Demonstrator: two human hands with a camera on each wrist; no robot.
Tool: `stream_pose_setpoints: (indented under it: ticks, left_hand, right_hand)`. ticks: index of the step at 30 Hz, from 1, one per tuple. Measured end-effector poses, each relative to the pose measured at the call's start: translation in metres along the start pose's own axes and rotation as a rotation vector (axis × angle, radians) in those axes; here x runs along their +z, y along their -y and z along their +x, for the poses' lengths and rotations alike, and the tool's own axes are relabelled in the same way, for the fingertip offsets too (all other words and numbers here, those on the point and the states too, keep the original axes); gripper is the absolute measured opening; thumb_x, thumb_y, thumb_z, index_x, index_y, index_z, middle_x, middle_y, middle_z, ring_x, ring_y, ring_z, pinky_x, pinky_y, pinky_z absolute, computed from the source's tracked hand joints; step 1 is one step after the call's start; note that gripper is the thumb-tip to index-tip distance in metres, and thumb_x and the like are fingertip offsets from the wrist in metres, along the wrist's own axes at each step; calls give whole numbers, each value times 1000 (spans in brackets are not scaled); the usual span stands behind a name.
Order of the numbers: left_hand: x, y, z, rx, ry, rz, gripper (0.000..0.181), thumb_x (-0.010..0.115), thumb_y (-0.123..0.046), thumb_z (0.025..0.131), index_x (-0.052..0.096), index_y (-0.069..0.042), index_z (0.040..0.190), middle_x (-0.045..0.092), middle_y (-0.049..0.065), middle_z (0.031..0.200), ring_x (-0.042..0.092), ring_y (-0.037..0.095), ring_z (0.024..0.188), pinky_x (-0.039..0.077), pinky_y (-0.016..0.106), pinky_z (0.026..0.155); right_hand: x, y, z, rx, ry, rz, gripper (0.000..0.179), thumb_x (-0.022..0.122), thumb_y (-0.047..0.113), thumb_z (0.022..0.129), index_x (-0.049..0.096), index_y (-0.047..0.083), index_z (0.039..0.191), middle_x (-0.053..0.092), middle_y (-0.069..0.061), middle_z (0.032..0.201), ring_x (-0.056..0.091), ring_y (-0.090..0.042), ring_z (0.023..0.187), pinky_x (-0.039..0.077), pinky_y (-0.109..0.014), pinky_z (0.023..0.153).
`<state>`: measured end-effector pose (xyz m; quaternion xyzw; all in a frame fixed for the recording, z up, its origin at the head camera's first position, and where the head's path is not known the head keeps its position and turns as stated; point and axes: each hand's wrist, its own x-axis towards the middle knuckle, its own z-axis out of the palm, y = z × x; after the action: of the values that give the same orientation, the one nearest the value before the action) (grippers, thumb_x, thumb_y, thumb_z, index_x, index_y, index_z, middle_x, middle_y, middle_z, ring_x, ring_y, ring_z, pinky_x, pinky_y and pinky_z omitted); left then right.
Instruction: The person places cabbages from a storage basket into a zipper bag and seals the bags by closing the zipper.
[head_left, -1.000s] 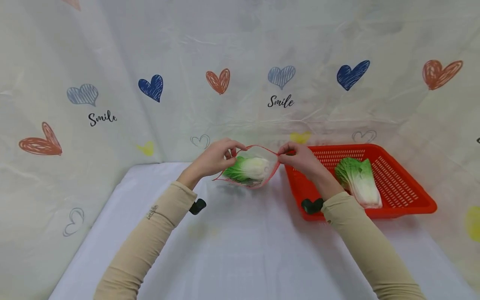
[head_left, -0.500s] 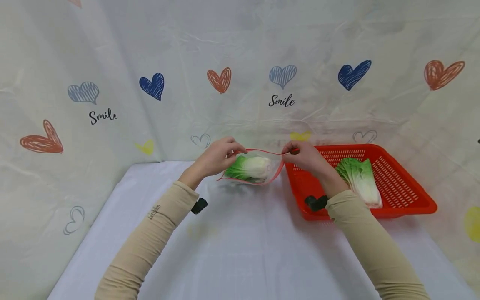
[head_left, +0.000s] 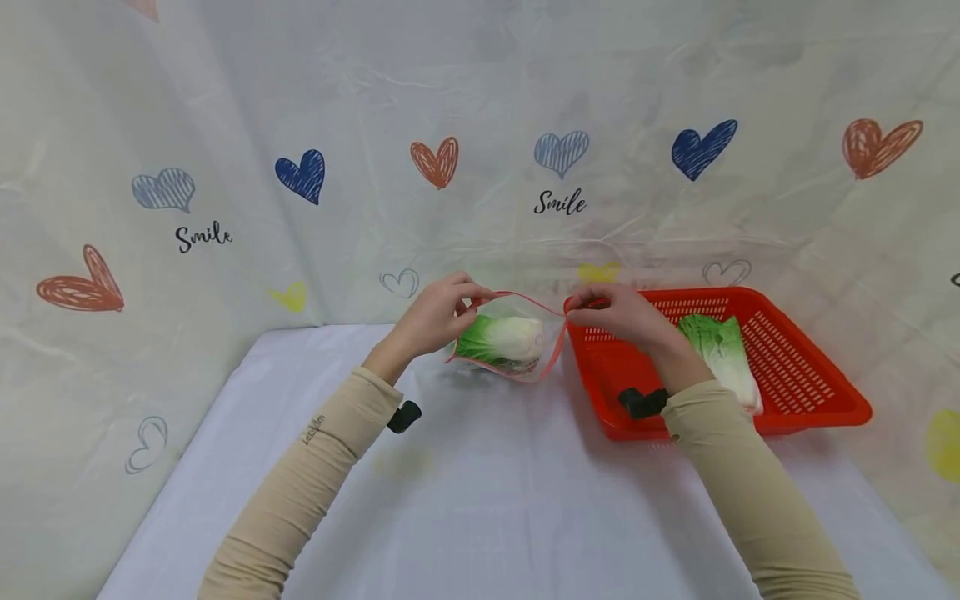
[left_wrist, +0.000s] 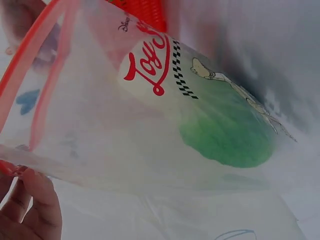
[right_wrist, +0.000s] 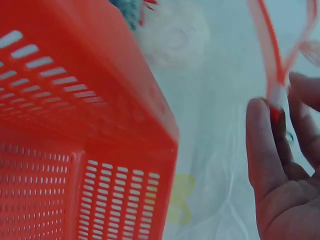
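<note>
Translucent bag [left_wrist: 115, 125] is edged in red and printed with red lettering [left_wrist: 148, 62] and a black-and-white check strip [left_wrist: 179, 70]. Basket [head_left: 795, 358] is coloured red, sleeves [head_left: 300, 492] beige; bagged cabbage [head_left: 498, 339] and basket cabbage [head_left: 726, 358] are both shaded green to white. Pale backdrop [head_left: 480, 75] is patterned with blue, rust and yellow hearts [head_left: 702, 152].

makeshift booth (heart-printed sheets [head_left: 480, 75], cloth-covered table [head_left: 450, 517])

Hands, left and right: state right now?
Left hand: closed, pinching the rim of the red-edged translucent plastic bag.
Right hand: closed, pinching the same bag's rim at the other end of the mouth.
</note>
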<state>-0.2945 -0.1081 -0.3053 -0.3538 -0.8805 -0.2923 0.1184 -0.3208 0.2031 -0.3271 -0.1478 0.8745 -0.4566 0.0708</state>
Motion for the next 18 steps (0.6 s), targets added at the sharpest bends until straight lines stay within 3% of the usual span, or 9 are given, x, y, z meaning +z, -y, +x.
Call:
stream_pose_setpoints:
  ticks: [5, 11, 15, 18]
  left_hand:
    - [-2, 1, -3, 4, 35, -35, 35, 55, 6, 89, 70, -5, 118, 63, 9, 105, 59, 17, 79, 50, 29, 70]
    - [-1, -2, -8, 0, 118, -42, 38, 58, 3, 88, 68, -8, 123, 61, 2, 104, 57, 13, 78, 49, 26, 68]
    - [-1, -2, -11, 4, 136, -49, 40, 58, 3, 87, 68, -8, 124, 59, 0, 101, 57, 11, 77, 49, 26, 67]
    - [-1, -1, -12, 1, 134, -67, 41, 57, 3, 86, 68, -7, 124, 59, 0, 101, 58, 11, 78, 49, 26, 68]
  right_hand:
    - [-28, -12, -6, 87, -59, 120, 50, 65, 33, 94, 55, 2, 132, 54, -13, 124, 51, -26, 110, 49, -30, 91]
    - [-68, -45, -22, 181, -233, 363, 65, 61, 41, 94, 41, 9, 146, 46, -2, 133, 52, -13, 113, 50, -13, 82]
    - [-84, -70, -34, 218, -316, 431, 65, 63, 44, 91, 43, 16, 146, 41, 1, 136, 50, -6, 110, 48, -13, 87]
    - [-91, -86, -41, 258, -364, 439, 67, 65, 47, 88, 43, 20, 145, 38, 1, 141, 46, -9, 115, 42, -23, 102]
